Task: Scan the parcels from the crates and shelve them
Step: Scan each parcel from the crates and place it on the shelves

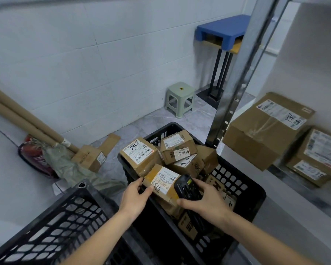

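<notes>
A black plastic crate (243, 190) in the middle holds several brown cardboard parcels with white labels. My left hand (135, 196) grips the near left end of a small parcel (161, 180) marked with a handwritten number, at the crate's near left side. My right hand (203, 200) holds a black handheld scanner (185, 187) over the right end of that parcel's label. Behind it lie a parcel (139, 153) marked 7786 and another (177, 146) marked 7494. On the metal shelf (287, 185) at right stand a large box (264, 129) and a smaller one (317, 157).
A second black crate (52, 228) sits at lower left. Against the tiled wall lie cardboard tubes (23, 119), a red extinguisher (34, 157), a grey bag and a small box (90, 157). A green stool (180, 98) and a blue-topped stand (224, 29) are beyond. A steel upright (235, 88) edges the shelf.
</notes>
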The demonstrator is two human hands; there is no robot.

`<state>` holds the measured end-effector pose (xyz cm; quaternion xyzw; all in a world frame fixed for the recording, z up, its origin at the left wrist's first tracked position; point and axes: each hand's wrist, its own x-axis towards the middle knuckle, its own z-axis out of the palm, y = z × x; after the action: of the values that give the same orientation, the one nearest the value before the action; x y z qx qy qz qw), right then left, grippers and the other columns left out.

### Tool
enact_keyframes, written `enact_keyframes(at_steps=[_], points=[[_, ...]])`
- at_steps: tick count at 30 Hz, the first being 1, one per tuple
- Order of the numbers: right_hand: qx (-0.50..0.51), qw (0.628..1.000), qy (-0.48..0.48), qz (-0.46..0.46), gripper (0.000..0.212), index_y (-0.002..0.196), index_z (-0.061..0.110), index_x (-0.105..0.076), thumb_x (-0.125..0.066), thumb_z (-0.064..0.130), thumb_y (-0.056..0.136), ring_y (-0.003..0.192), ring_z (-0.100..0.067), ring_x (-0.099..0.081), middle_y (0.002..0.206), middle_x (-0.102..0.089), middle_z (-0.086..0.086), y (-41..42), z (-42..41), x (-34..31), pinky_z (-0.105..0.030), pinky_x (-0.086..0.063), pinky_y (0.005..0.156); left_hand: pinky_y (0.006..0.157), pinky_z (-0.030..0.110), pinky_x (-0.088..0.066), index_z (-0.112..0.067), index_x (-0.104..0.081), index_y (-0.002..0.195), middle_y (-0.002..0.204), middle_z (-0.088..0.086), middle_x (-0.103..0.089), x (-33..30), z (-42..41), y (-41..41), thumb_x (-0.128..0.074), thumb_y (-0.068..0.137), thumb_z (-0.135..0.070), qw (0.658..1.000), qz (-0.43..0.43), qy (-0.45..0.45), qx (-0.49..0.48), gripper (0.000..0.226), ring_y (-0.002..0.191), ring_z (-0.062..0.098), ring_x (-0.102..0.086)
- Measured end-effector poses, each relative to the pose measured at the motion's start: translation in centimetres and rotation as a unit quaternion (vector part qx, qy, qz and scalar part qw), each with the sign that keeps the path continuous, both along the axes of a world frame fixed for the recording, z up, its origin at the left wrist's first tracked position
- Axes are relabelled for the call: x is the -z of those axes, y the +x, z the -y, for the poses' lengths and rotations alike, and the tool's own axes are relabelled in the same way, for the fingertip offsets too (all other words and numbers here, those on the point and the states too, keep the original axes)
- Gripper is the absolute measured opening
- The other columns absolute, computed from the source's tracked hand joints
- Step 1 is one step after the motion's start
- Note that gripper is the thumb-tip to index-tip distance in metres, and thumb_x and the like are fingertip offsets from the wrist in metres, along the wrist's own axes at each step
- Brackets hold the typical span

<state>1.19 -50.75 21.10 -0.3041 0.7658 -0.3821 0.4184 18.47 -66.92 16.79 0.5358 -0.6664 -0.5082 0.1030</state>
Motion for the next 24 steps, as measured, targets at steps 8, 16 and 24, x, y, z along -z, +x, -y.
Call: enact_keyframes(at_steps=[8,16,24], points=[[0.019,1.000,-0.001,0.018,0.070,0.125,0.046,-0.055,-0.096,0.041,0.068,0.106,0.006,-0.064,0.112,-0.069,0.024,0.7,-1.0,0.0,-0.011,-0.051,0.088,0.103,0.027,-0.041,-0.011,-0.051,0.145,0.137,-0.001,-0.056,-0.5,-1.2,-0.1,-0.067,0.096,-0.028,1.000,-0.008,-0.008,-0.010,0.054,0.124,0.014,-0.053],[0.063,0.997,-0.026,0.034,0.081,0.138,0.035,-0.057,-0.097,0.042,0.067,0.111,0.005,-0.060,0.117,-0.061,0.026,1.1,-4.5,-2.5,-0.015,-0.049,0.098,0.099,0.043,-0.055,-0.023,-0.057,0.136,0.128,-0.001,-0.061,-2.8,-3.9,-0.1,-0.067,0.095,-0.013,0.985,-0.125,0.050,-0.108,0.043,0.118,0.015,-0.060],[0.126,0.988,-0.084,0.025,0.099,0.149,0.022,-0.050,-0.099,0.036,0.063,0.098,0.008,-0.062,0.113,-0.063,0.025,1.5,-11.9,-8.7,-0.004,-0.049,0.073,0.102,0.038,-0.052,-0.027,-0.063,0.124,0.121,-0.005,-0.065,-9.7,-9.5,-2.9,-0.074,0.090,-0.016,0.978,-0.182,0.008,-0.100,0.038,0.112,0.009,-0.061]])
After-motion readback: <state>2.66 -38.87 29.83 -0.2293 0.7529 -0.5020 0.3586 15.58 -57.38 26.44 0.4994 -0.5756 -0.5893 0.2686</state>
